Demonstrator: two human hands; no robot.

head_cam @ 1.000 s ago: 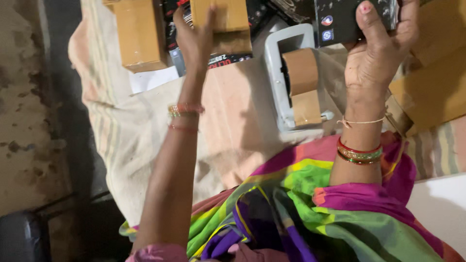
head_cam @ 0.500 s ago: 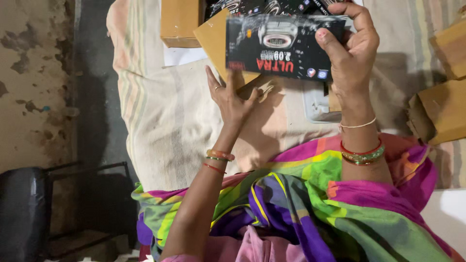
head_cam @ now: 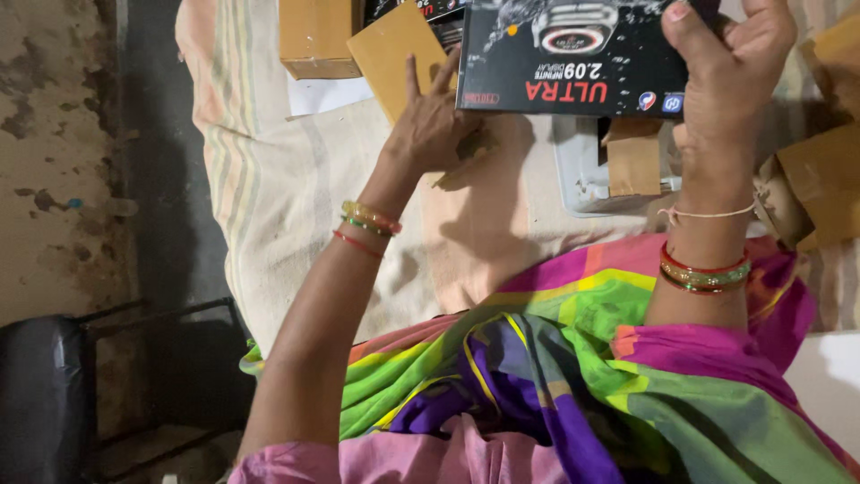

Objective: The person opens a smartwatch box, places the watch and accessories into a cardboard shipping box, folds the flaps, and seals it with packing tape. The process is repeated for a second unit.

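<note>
1. Right hand [head_cam: 726, 81]: raised at about 1 o'clock in the head view, fingers and thumb clenched around the right end of a black printed product box [head_cam: 573, 54]. Wrist carries a thin pale thread and red-and-green bangles.
2. Black printed product box: held up off the surface, face toward the camera and upside down, showing a watch picture; it sits at 12 to 1 o'clock, above the tape dispenser.
3. Left hand [head_cam: 430, 130]: at about 11 o'clock, fingers spread and released, palm laid against a flat tan cardboard piece [head_cam: 394, 49]; it grasps nothing that can be seen. Wrist carries bangles.
4. Tan cardboard piece: tilted, its right edge tucked behind the black box's left end.
5. Brown carton [head_cam: 313, 36]: at 11 o'clock, just left of the cardboard piece.
6. Tape dispenser [head_cam: 591, 175]: pale grey, with brown tape, lying below the black box.
7. More brown cartons [head_cam: 820, 175]: at 3 o'clock, beside the right wrist.
8. Striped cream cloth [head_cam: 269, 197]: spread beneath all items.
9. Multicoloured garment [head_cam: 555, 358]: at 6 o'clock.
</note>
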